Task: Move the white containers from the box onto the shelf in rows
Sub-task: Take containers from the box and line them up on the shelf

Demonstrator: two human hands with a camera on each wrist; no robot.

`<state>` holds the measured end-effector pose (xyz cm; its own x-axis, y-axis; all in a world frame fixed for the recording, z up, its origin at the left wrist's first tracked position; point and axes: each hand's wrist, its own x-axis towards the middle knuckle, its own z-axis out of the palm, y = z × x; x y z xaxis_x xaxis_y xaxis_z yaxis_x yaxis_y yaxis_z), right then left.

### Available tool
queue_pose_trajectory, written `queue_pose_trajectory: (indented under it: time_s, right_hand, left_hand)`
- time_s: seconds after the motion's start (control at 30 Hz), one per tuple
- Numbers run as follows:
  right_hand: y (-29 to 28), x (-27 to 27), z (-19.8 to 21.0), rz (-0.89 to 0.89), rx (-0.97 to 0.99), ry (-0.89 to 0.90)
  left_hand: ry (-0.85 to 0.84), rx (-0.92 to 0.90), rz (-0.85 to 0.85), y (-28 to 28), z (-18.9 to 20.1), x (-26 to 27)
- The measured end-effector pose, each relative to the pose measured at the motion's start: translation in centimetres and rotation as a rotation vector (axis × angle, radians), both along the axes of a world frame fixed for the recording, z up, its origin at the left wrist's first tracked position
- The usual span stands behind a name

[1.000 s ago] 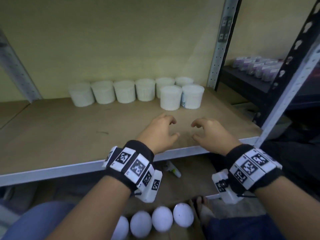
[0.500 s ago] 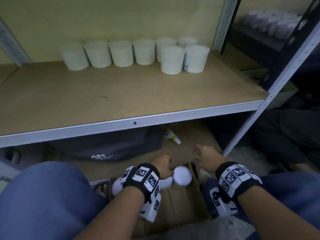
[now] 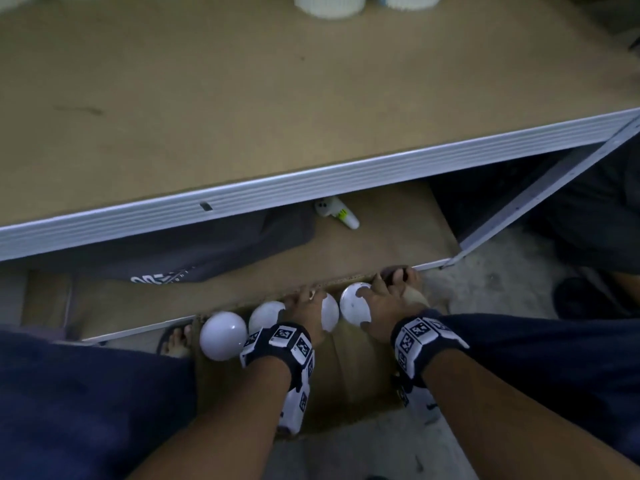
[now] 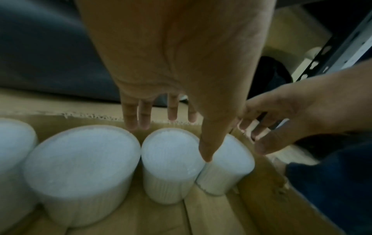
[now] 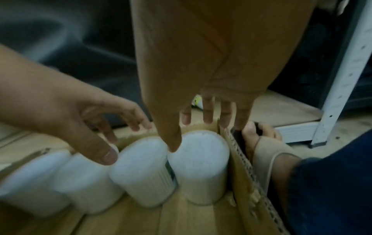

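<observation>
Both hands [image 3: 304, 306] lowered onto 2 containers [image 3: 355, 303].

Ribbed white plastic containers [image 4: 82, 160] in a rough corrugated cardboard box [image 5: 239, 160], matt fibreboard shelf [image 3: 242, 109] edged in ridged metal.

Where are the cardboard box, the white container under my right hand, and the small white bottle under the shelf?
cardboard box [image 5: 237, 160], right wrist view, corrugated right wall edge.
white container [image 5: 201, 152], right wrist view, flat top, rightmost in the box.
small white bottle [image 3: 336, 212], head view, middle of its body, lying under the shelf.
</observation>
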<state>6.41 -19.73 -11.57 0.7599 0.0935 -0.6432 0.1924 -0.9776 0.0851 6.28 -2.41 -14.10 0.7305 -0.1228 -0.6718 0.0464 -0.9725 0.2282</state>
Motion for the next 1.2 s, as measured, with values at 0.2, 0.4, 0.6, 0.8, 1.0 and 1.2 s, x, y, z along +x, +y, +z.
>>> queue_pose_trajectory:
  time_s: [0.2, 0.4, 0.6, 0.8, 1.0, 1.2]
  right_hand:
    - [1.9, 0.7, -3.2, -0.042, 0.115, 0.066]
    - [2.5, 0.7, -4.8, 0.012, 0.025, -0.027]
    - [2.5, 0.8, -3.8, -0.024, 0.049, -0.038]
    - [2.5, 0.2, 0.6, -0.151, 0.082, -0.042]
    - [2.1, -0.3, 7.7, -0.189, 0.185, -0.103]
    - [1.5, -0.7, 16.8, -0.140, 0.247, -0.181]
  left_hand:
    - [-0.132, 0.024, -0.054, -0.6, -3.5, -0.1]
    - [-0.189, -0.010, -0.015, -0.8, -5.0, -0.7]
    - [-0.154, -0.049, -0.007, -0.4, -4.4, 0.0]
    - [-0.078, -0.076, 0.002, -0.1, -0.4, 0.1]
    - [-0.116, -0.081, -0.027, 0.6, 7.2, 0.2]
    - [-0.303, -0.127, -0.063, 2.3, 16.2, -0.3]
